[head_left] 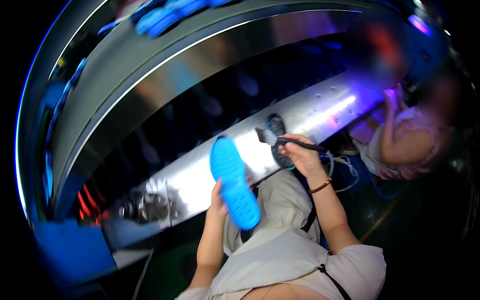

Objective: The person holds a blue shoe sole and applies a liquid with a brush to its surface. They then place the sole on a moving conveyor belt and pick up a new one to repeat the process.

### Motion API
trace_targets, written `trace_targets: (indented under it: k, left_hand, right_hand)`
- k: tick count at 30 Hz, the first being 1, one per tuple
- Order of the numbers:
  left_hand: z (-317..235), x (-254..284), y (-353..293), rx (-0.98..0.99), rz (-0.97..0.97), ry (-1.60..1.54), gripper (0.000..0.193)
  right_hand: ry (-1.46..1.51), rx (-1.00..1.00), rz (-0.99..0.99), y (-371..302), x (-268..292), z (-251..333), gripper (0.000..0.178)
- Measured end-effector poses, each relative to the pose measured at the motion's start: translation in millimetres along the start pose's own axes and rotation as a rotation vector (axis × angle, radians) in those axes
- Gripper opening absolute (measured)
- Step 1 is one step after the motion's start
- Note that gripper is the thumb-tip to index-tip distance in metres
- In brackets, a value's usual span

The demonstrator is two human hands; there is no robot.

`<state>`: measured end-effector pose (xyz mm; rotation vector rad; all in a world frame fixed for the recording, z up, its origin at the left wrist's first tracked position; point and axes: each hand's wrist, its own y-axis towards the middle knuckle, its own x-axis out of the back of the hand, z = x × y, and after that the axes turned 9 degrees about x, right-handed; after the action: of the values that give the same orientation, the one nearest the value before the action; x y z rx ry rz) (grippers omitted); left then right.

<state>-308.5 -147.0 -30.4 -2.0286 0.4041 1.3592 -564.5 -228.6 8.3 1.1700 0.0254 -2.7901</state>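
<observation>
My left hand (217, 201) is closed on the edge of a bright blue shoe sole (233, 182). The sole is held tilted over my lap and the near edge of the metal bench, its patterned face toward me. A flat brush (271, 138) with a black handle and dark bristles is gripped in my right hand (302, 154), with the bristle end pointing left. Behind the brush, a dark sole-shaped piece (275, 124) with a teal edge lies on the bench; the brush and my fingers hide part of it.
A shiny metal bench (190, 195) runs in front of me, below a curved grey conveyor (112, 82) carrying blue pieces (170, 17). Blurred metal containers (145, 207) stand at the bench's left end. White cables (345, 165) hang at right, near a seated person (405, 140).
</observation>
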Motion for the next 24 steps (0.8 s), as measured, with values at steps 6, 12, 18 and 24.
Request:
trace_targets:
  k: [6, 12, 18, 24]
  left_hand:
    - [7, -51, 24, -0.129, 0.177, -0.015, 0.101]
    - [9, -64, 26, -0.143, 0.123, -0.018, 0.097]
    - [12, -59, 38, -0.248, 0.009, 0.051, 0.088]
    - [0, -61, 44, -0.399, -0.308, 0.060, 0.077]
  right_hand:
    - [-0.132, -0.062, 0.148, 2, -45, -19, 0.022]
    - [-0.157, -0.075, 0.096, 24, -55, -28, 0.022]
    - [-0.595, 0.072, 0.197, 33, -80, -23, 0.017]
    - [-1.070, 0.577, 0.583, -1, -92, -30, 0.018]
